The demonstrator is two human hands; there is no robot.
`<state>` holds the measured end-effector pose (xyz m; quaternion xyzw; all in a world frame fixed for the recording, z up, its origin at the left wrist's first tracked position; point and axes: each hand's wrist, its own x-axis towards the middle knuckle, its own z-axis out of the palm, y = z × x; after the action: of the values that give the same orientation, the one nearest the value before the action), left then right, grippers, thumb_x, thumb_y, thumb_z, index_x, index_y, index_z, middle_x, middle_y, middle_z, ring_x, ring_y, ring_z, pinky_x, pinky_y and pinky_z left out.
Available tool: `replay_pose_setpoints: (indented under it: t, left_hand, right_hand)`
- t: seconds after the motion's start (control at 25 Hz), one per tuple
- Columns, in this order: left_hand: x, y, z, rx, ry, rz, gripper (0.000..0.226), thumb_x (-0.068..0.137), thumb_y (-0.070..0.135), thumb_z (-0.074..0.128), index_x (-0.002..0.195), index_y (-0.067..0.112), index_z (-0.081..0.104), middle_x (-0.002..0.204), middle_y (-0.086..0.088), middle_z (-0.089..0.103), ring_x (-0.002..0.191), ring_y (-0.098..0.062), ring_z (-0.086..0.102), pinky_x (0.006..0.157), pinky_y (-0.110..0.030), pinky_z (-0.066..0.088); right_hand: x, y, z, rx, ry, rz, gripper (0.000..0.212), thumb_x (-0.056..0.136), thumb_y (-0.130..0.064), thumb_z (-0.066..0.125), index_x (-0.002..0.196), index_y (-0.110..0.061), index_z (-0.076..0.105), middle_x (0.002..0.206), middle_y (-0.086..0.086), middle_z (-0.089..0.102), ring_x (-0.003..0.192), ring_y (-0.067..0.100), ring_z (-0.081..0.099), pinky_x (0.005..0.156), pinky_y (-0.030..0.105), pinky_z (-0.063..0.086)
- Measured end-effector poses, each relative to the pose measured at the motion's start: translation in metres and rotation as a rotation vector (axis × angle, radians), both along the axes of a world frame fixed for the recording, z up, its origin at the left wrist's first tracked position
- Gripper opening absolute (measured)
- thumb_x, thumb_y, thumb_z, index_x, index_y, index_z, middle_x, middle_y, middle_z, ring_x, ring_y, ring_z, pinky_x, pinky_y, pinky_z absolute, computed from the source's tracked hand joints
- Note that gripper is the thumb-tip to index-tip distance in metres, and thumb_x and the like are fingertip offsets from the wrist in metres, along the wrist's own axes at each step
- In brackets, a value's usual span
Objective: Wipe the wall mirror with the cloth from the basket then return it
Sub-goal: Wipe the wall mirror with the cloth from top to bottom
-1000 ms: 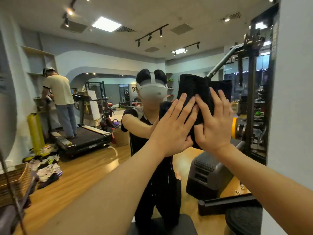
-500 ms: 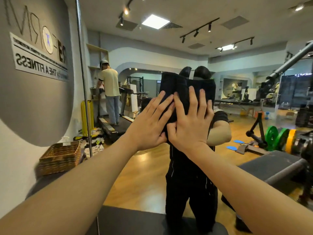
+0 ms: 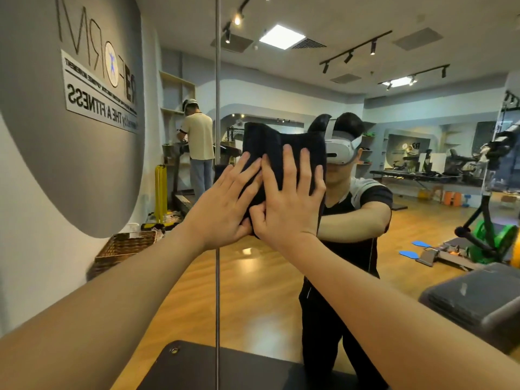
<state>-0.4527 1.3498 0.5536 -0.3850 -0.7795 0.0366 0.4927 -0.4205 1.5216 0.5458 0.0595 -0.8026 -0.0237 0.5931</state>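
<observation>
The wall mirror (image 3: 281, 263) fills the view and reflects a gym room. A black cloth (image 3: 270, 144) is spread flat against the glass at about head height. My left hand (image 3: 225, 204) and my right hand (image 3: 289, 198) both press on its lower half with fingers spread, side by side and touching. The cloth hides part of my own reflection. A wicker basket (image 3: 123, 249) appears in the mirror at lower left, against the wall.
A vertical seam (image 3: 217, 277) between mirror panels runs just left of the cloth. A dark padded bench (image 3: 197, 370) sits below, against the mirror. Reflected are another person on a treadmill (image 3: 197, 142), green weight plates (image 3: 495, 240) and a grey step platform (image 3: 475, 302).
Both hands slid the cloth leftwards across the mirror, away from the right edge towards the panel seam. My view turned left, bringing the wall sign and the basket's reflection into sight.
</observation>
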Motion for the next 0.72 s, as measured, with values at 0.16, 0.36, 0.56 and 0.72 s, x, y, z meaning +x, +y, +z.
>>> replay_pose_setpoints:
  t: [0.16, 0.36, 0.56, 0.72]
  left_hand:
    - [-0.003, -0.032, -0.044, 0.119, -0.084, 0.047, 0.076, 0.103, 0.04, 0.045, 0.163, 0.006, 0.013, 0.172, -0.014, 0.007, 0.159, -0.036, -0.001, 0.123, -0.063, 0.024]
    - [0.012, 0.003, -0.136, 0.116, -0.097, 0.029, 0.079, 0.098, 0.039, 0.048, 0.162, 0.004, 0.016, 0.169, -0.019, 0.015, 0.157, -0.042, 0.005, 0.12, -0.066, 0.027]
    - [0.054, 0.131, -0.197, 0.013, -0.114, 0.051, 0.093, 0.09, 0.041, 0.059, 0.162, 0.002, 0.015, 0.17, -0.022, 0.009, 0.156, -0.046, 0.006, 0.12, -0.064, 0.027]
    - [0.091, 0.25, -0.177, -0.018, -0.112, -0.026, 0.09, 0.088, 0.038, 0.061, 0.161, 0.003, 0.02, 0.17, -0.021, 0.012, 0.156, -0.045, 0.006, 0.123, -0.062, 0.023]
  right_hand:
    - [-0.007, -0.035, -0.029, 0.091, -0.074, 0.068, 0.082, 0.088, -0.045, 0.053, 0.163, -0.02, 0.029, 0.171, 0.017, 0.016, 0.159, 0.041, 0.01, 0.126, 0.061, 0.011]
    - [0.011, 0.016, -0.107, 0.255, -0.157, 0.035, 0.084, 0.089, -0.038, 0.051, 0.165, -0.02, 0.021, 0.173, 0.015, 0.012, 0.16, 0.038, 0.008, 0.127, 0.055, 0.011]
    - [0.06, 0.144, -0.174, 0.266, -0.135, -0.074, 0.087, 0.086, -0.031, 0.053, 0.165, -0.02, 0.021, 0.171, 0.017, 0.018, 0.158, 0.039, 0.018, 0.126, 0.056, 0.02]
    - [0.109, 0.258, -0.162, 0.197, -0.127, -0.104, 0.076, 0.092, -0.028, 0.049, 0.164, -0.018, 0.023, 0.167, 0.021, 0.023, 0.157, 0.041, 0.017, 0.126, 0.058, 0.02]
